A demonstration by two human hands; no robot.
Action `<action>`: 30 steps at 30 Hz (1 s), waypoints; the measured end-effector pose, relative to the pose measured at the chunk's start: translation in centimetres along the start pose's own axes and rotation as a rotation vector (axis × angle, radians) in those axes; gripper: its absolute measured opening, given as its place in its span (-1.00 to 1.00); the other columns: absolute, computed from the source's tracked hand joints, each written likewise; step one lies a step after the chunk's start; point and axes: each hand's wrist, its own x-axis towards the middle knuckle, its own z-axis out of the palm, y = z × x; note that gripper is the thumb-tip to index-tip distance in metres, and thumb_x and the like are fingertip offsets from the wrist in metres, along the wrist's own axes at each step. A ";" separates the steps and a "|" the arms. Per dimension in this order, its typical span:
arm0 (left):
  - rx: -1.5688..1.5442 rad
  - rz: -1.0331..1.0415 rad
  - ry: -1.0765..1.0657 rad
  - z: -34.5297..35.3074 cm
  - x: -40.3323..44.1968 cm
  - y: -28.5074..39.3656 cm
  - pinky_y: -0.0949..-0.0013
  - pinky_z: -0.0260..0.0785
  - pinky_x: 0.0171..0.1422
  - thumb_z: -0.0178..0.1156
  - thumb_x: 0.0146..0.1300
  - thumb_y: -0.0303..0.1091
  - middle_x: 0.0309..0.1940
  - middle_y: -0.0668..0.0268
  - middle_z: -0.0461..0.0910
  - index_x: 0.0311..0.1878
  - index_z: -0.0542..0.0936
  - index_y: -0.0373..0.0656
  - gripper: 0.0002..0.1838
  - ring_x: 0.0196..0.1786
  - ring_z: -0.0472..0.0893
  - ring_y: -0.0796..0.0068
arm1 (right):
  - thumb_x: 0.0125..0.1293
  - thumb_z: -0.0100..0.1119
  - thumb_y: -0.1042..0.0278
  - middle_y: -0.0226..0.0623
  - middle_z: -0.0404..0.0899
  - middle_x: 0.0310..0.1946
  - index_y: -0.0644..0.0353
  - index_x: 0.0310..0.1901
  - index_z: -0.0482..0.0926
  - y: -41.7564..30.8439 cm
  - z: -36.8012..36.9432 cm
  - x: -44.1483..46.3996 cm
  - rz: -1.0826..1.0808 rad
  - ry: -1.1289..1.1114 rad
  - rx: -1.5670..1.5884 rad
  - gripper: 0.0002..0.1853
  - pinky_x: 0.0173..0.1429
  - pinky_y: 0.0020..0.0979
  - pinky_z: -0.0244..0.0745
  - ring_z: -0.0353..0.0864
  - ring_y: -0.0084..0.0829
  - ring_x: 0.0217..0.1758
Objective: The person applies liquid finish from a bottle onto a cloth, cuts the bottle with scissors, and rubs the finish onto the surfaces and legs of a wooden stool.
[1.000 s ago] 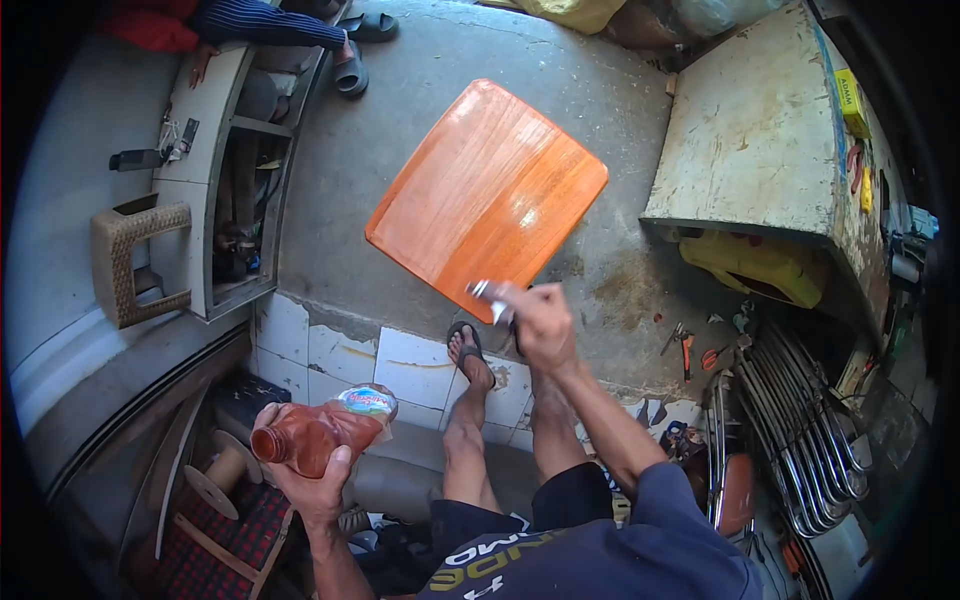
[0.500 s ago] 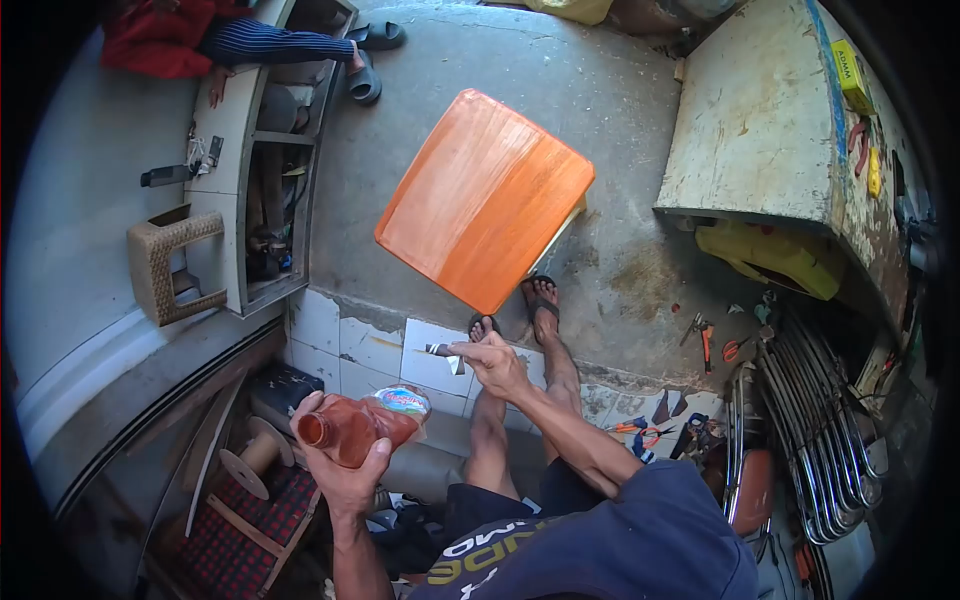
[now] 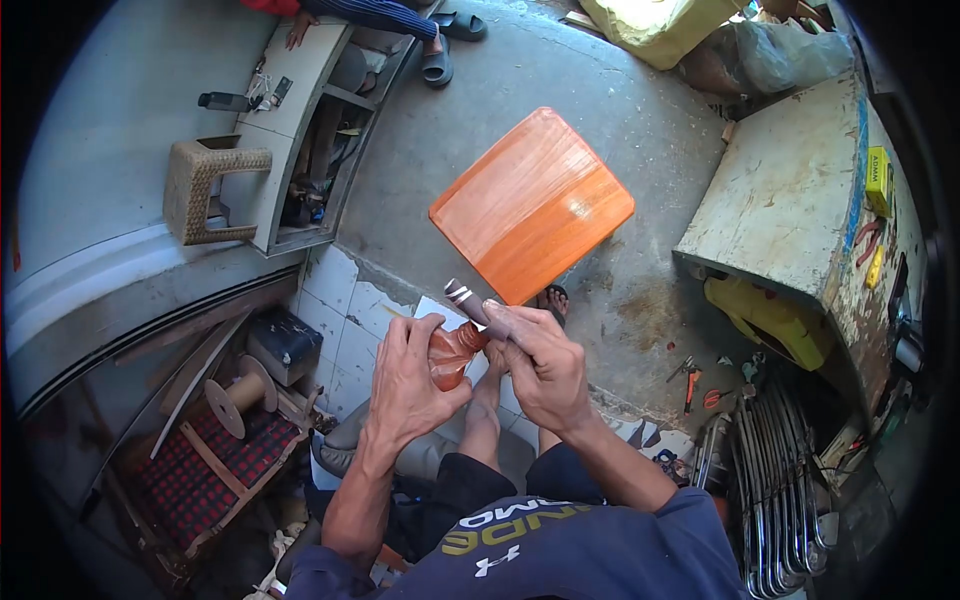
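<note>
My left hand (image 3: 408,385) is closed around a reddish-brown plastic bottle (image 3: 448,360), held up in front of my lap. The bottle's neck tilts toward my right hand (image 3: 545,368), whose fingers are at its mouth. Pinched in those fingers is a dark brown strip-like piece (image 3: 466,298) with pale bands near its end; its kind is unclear. Part of the bottle is covered by my fingers. Beyond both hands stands a small table (image 3: 540,205) with an orange-brown top, paler on its left part and glossier on its right.
A white cabinet (image 3: 285,120) with a woven stool (image 3: 215,190) is at left, where another person's leg and hand show. At right stands a worn chest (image 3: 770,180). Stacked metal chair frames (image 3: 775,490) and orange-handled tools (image 3: 692,390) lie at lower right, a wooden spool (image 3: 240,395) at lower left.
My hands have come together: the bottle has moved right and up, its mouth now by my right fingers. The view has shifted, so the table appears further right.
</note>
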 end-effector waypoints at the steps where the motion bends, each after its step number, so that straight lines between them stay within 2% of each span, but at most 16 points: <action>1: 0.006 -0.014 0.000 -0.1 0.4 0.3 0.03 0.47 0.18 0.51 -0.15 -0.33 0.00 0.03 0.46 0.27 0.48 -0.21 -0.20 0.05 0.57 -0.03 | 0.43 0.30 0.62 -0.02 0.79 0.07 0.31 0.20 0.73 0.0 0.3 -0.2 0.049 0.040 0.043 -0.67 0.22 -0.28 0.64 0.74 -0.16 0.15; 3: 0.071 -0.062 -0.036 -0.8 0.9 1.7 0.01 0.47 0.17 0.50 -0.15 -0.33 0.00 0.02 0.47 0.26 0.49 -0.21 -0.21 0.04 0.58 -0.05 | 0.42 0.30 0.61 0.00 0.79 0.07 0.32 0.19 0.72 0.0 0.2 -0.5 0.183 0.058 0.113 -0.67 0.17 -0.26 0.67 0.75 -0.13 0.13; 6: 0.159 -0.118 -0.091 -1.2 1.8 3.3 -0.04 0.46 0.14 0.51 -0.17 -0.30 -0.02 0.01 0.50 0.24 0.53 -0.21 -0.22 0.03 0.59 -0.09 | 0.43 0.29 0.60 -0.01 0.79 0.04 0.31 0.19 0.73 0.4 0.1 -0.9 0.176 0.048 -0.005 -0.68 0.12 -0.27 0.67 0.76 -0.15 0.08; 10: 0.264 -0.169 -0.168 -2.0 2.7 5.1 -0.05 0.42 0.13 0.54 -0.15 -0.28 -0.05 -0.01 0.51 0.12 0.56 -0.24 -0.32 0.04 0.60 -0.08 | 0.43 0.30 0.60 -0.02 0.80 -0.01 0.29 0.19 0.73 0.7 0.1 -0.9 0.207 0.033 -0.014 -0.68 0.09 -0.25 0.66 0.75 -0.16 0.06; 13: 0.298 -0.159 -0.156 -1.8 2.9 5.2 -0.04 0.37 0.11 0.52 -0.12 -0.30 -0.06 -0.02 0.52 0.05 0.57 -0.26 -0.40 0.03 0.59 -0.08 | 0.45 0.29 0.58 -0.04 0.79 -0.08 0.29 0.18 0.73 0.5 0.2 -0.9 0.169 0.062 -0.053 -0.70 0.03 -0.29 0.65 0.75 -0.21 -0.04; 15: 0.305 -0.149 -0.133 -1.5 3.1 5.2 -0.03 0.35 0.10 0.51 -0.10 -0.31 -0.06 -0.02 0.52 0.02 0.57 -0.27 -0.43 0.03 0.59 -0.07 | 0.50 0.27 0.55 -0.07 0.76 -0.14 0.29 0.19 0.73 0.5 0.3 -0.9 0.366 0.053 0.042 -0.72 -0.06 -0.39 0.60 0.73 -0.36 -0.16; 16: 0.342 -0.140 -0.136 -1.4 3.3 5.2 -0.03 0.34 0.10 0.50 -0.09 -0.30 -0.07 -0.01 0.52 0.02 0.59 -0.26 -0.44 0.02 0.59 -0.06 | 0.50 0.27 0.55 -0.07 0.76 -0.14 0.29 0.19 0.73 1.0 0.5 -1.1 0.361 0.046 0.040 -0.72 -0.06 -0.39 0.60 0.73 -0.36 -0.16; 18: 0.373 -0.137 -0.143 -1.1 3.5 5.3 -0.04 0.33 0.09 0.50 -0.08 -0.28 -0.07 0.00 0.53 0.01 0.60 -0.26 -0.46 0.02 0.59 -0.04 | 0.59 0.20 0.49 -0.48 0.63 -0.34 0.35 0.18 0.72 2.6 1.2 -1.9 0.426 0.063 0.138 -0.75 -0.30 -0.52 0.45 0.56 -0.68 -0.31; 19: 0.416 -0.119 -0.129 -0.9 3.7 5.3 -0.04 0.32 0.08 0.49 -0.08 -0.27 -0.07 0.01 0.54 0.00 0.61 -0.25 -0.47 0.02 0.59 -0.02 | 0.59 0.20 0.49 -0.48 0.63 -0.34 0.35 0.18 0.72 3.0 1.5 -2.2 0.426 0.058 0.136 -0.75 -0.30 -0.52 0.45 0.56 -0.68 -0.31; 21: 0.455 -0.101 -0.107 -0.9 4.3 5.3 -0.03 0.31 0.07 0.48 -0.08 -0.26 -0.07 0.01 0.54 -0.01 0.62 -0.25 -0.48 0.01 0.60 0.01 | 0.63 0.17 0.43 -0.54 0.67 -0.26 0.34 0.16 0.73 3.6 2.1 -2.4 0.587 0.113 0.328 -0.75 -0.24 -0.57 0.45 0.55 -0.71 -0.25; 23: 0.498 -0.100 -0.100 -0.8 4.5 5.4 0.05 0.26 0.09 0.44 -0.03 -0.28 -0.07 0.11 0.56 -0.05 0.62 -0.12 -0.57 -0.01 0.58 0.13 | 0.64 0.16 0.42 -0.51 0.69 -0.22 0.34 0.16 0.73 3.8 2.4 -2.3 0.571 0.110 0.303 -0.75 -0.20 -0.58 0.46 0.56 -0.72 -0.23; 27: 0.520 -0.116 -0.099 -1.0 4.6 4.8 0.07 0.26 0.09 0.43 -0.01 -0.26 -0.07 0.13 0.55 -0.03 0.62 -0.11 -0.57 0.00 0.57 0.15 | 0.63 0.17 0.43 -0.43 0.74 -0.13 0.34 0.16 0.73 3.9 3.0 -1.9 0.609 0.088 0.303 -0.74 -0.08 -0.58 0.50 0.58 -0.73 -0.15; 28: 0.489 -0.126 -0.108 -1.2 4.5 4.5 0.03 0.27 0.07 0.45 -0.05 -0.27 -0.07 0.08 0.54 -0.02 0.62 -0.16 -0.53 0.02 0.58 0.08 | 0.63 0.17 0.43 -0.43 0.74 -0.13 0.34 0.16 0.73 3.8 3.1 -1.7 0.609 0.084 0.304 -0.74 -0.08 -0.58 0.50 0.58 -0.73 -0.15; 30: 0.453 -0.131 -0.114 -1.4 4.6 3.3 -0.01 0.28 0.06 0.47 -0.09 -0.28 -0.07 0.03 0.53 -0.01 0.61 -0.21 -0.49 0.04 0.58 0.02 | 0.55 0.25 0.46 -0.25 0.72 -0.27 0.27 0.18 0.74 3.5 3.6 -0.8 0.465 0.095 0.129 -0.74 -0.15 -0.48 0.51 0.61 -0.57 -0.23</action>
